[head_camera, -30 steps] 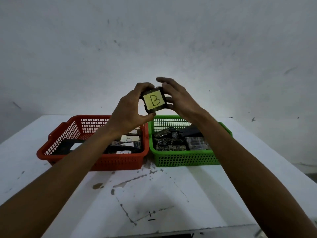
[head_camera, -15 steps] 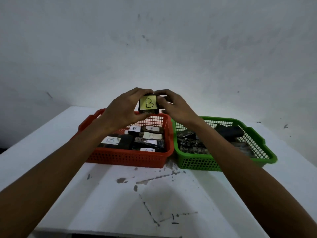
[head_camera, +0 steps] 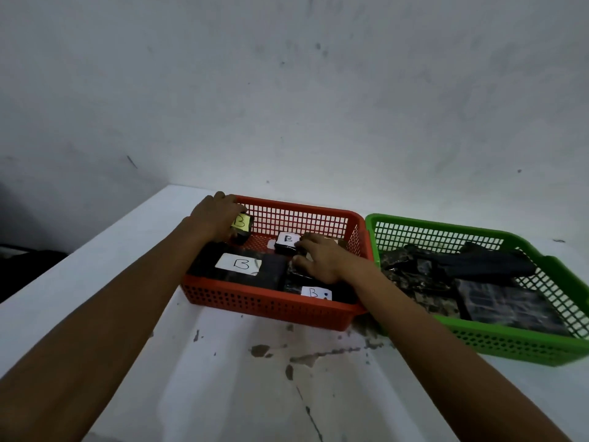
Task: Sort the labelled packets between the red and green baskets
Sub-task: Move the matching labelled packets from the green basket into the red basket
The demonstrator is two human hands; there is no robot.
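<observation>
Packet (head_camera: 241, 225) marked B, raised before the wall in both hands 0.5 s ago, now sits low in the red basket (head_camera: 306, 213), left hand (head_camera: 214, 218) fingers pinching it, right hand (head_camera: 322, 260) spread on other packets, so placement looks nearly complete.

I see a white table (head_camera: 223, 393) with dark spots (head_camera: 259, 349) near its middle, and a grey wall (head_camera: 287, 90) behind its far edge.

Beyond my fingers a scuffed grey-white wall (head_camera: 318, 106) fills the view. Beneath them, the white bench (head_camera: 223, 378) is chipped and stained; dim shadow lies off to the left.
</observation>
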